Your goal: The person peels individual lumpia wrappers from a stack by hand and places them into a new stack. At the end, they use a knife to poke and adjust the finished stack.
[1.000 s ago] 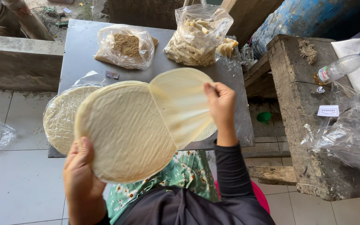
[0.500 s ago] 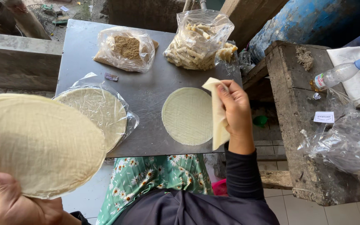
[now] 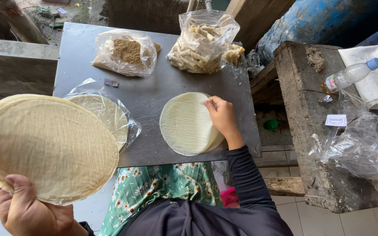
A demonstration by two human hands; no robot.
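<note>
My left hand (image 3: 31, 212) grips the bottom edge of a stack of round pale wrappers (image 3: 44, 146), held up off the left side of the grey table (image 3: 154, 94). My right hand (image 3: 222, 116) presses its fingertips on the right edge of thin round wrappers (image 3: 187, 124) lying flat on the table. Another pile of round wrappers sits in an open clear plastic bag (image 3: 106, 113) on the table's left part, partly hidden behind the held stack.
At the table's far edge lie a bag of brown crumbs (image 3: 125, 52) and a bag of pale sticks (image 3: 202, 43). A rough concrete block (image 3: 316, 131) to the right carries a plastic bottle (image 3: 351, 74), white cloth and crumpled plastic.
My left hand swung the stack out to the left. My right hand peeled a wrapper off, carried it down and laid it flat on the table.
</note>
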